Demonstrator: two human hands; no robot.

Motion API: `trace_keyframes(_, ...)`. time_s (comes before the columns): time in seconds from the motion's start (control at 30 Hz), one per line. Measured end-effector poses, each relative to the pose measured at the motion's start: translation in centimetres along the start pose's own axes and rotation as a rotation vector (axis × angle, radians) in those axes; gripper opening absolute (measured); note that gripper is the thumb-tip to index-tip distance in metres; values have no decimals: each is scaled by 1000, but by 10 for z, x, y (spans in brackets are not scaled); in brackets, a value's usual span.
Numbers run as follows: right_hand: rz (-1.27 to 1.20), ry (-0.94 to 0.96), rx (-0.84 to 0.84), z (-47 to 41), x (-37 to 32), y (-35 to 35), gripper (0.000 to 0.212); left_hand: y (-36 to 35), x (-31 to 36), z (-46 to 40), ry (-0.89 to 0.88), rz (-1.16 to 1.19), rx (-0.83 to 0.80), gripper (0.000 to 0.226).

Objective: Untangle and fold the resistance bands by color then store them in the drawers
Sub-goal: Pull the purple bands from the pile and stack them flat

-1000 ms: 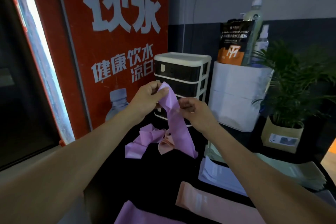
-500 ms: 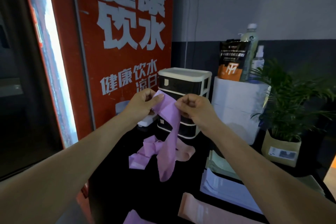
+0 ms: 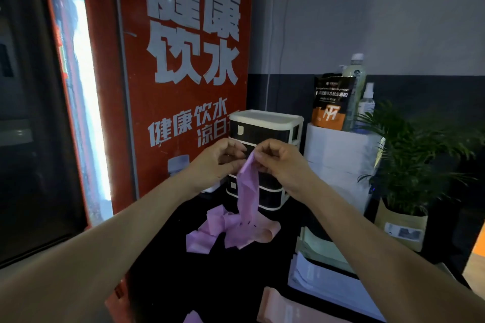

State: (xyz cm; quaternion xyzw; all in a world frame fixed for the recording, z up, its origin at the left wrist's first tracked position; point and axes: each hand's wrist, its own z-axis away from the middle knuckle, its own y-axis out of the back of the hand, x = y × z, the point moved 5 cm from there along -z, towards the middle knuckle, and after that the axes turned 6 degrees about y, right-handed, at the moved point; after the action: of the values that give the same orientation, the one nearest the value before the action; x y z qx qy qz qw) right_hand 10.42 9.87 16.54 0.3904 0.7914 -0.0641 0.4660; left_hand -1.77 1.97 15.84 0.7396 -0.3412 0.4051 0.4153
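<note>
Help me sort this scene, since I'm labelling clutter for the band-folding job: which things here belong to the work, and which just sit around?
Part of the job:
- purple band, pinched by left hand and right hand
- tangled bands on the table
- folded pink band
- drawer unit

Just lying about:
- potted plant
- powder pouch
- bottle
- spray bottle
- red poster
</note>
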Motion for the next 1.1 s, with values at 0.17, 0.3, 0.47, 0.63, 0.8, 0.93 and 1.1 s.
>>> trace_keyframes(0.17,-97,-81,38,1,6,0,12,-9,9,0,-107,31,-41,35)
trace_keyframes(0.3,-139,-171,79,6,10,-1,7,-14,14,-3,-184,-75,11,21)
trace_keyframes(0.47,-504,-256,140,12,9,7,11,-8,10,-7,-154,3,137,12)
trace_keyframes(0.63,-304,-158,97,10,-1,8,5,-5,13,-12,-106,-15,161,10)
trace_keyframes(0.8,-4,-44,206,-2,-12,12,8,0,18,-13,-68,36,121,7)
trace_keyframes(0.93,67,-37,199,-6,-18,8,6,0,17,-9,-48,-86,97,18)
trace_keyframes(1.1,116,-36,189,-1,-21,4,8,0,19,-4,-59,-135,127,18)
